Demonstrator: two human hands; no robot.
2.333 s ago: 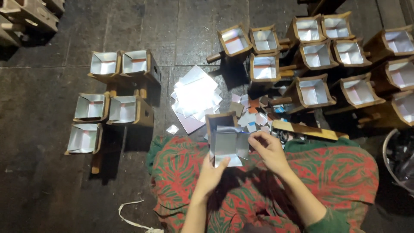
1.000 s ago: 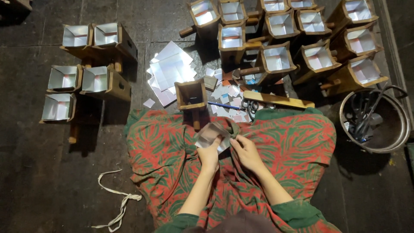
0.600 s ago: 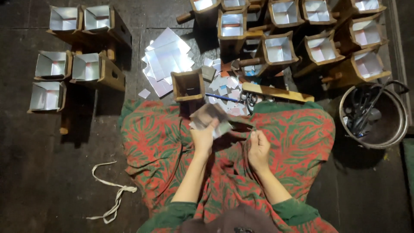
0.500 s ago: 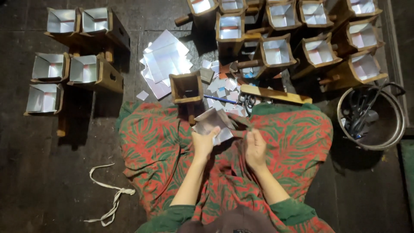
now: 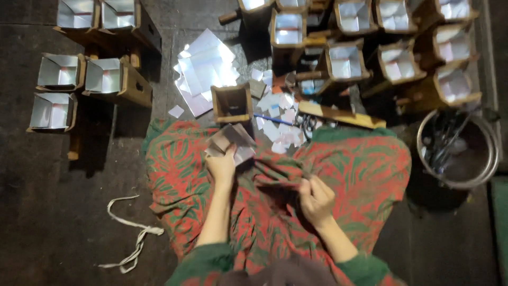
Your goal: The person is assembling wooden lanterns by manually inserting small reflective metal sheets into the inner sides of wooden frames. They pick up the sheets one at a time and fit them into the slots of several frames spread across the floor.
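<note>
A folded paper box [image 5: 231, 142] is gripped by the left hand [image 5: 222, 165] above the red-and-green patterned cloth [image 5: 365, 169], just at 6 o'clock from an empty wooden mould [image 5: 232, 103]. The right hand [image 5: 316, 198] is curled loosely at 4 o'clock from the box, fingertips pinched on the cloth; paper scraps [image 5: 280, 124] are scattered at 2 o'clock.

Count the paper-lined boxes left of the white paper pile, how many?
5. Two boxes at the top edge, partly cut off; two below them; one lowest. More may lie beyond the frame.
</note>
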